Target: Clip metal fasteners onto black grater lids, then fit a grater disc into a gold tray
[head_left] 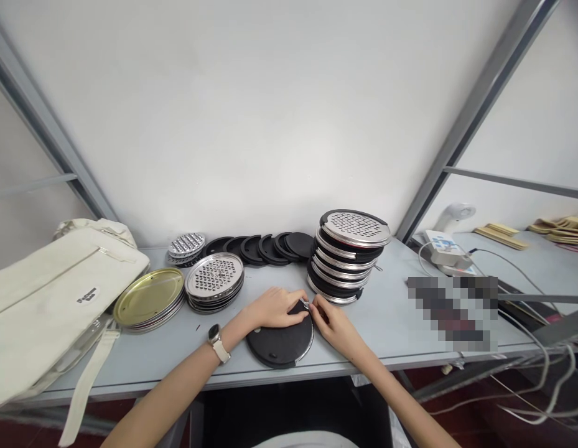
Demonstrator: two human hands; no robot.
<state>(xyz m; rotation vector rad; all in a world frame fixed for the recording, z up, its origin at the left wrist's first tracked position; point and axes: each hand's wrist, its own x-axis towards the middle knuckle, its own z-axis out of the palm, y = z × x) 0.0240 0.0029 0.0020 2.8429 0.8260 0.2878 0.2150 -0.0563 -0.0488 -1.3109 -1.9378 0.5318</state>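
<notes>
A round black disc [279,345] with a thin silver rim along one side lies flat near the table's front edge. My left hand [280,309], with a watch on its wrist, is bent over the disc's far edge, fingers closed on it. A small shiny metal clasp [306,305] sits at that edge, between both sets of fingertips. My right hand [332,320] pinches at the clasp from the right. The fingertips partly hide the clasp. Behind my right hand stands a tall stack of round graters [356,227] with black and silver rims.
Left of my hands are a stack of grater plates [214,277], gold-coloured discs [151,298] and smaller grater plates [186,244]. Several black half-covered discs [251,250] lean in a row by the wall. A cream backpack [50,298] covers the left end. Cables and a white device [442,246] lie right.
</notes>
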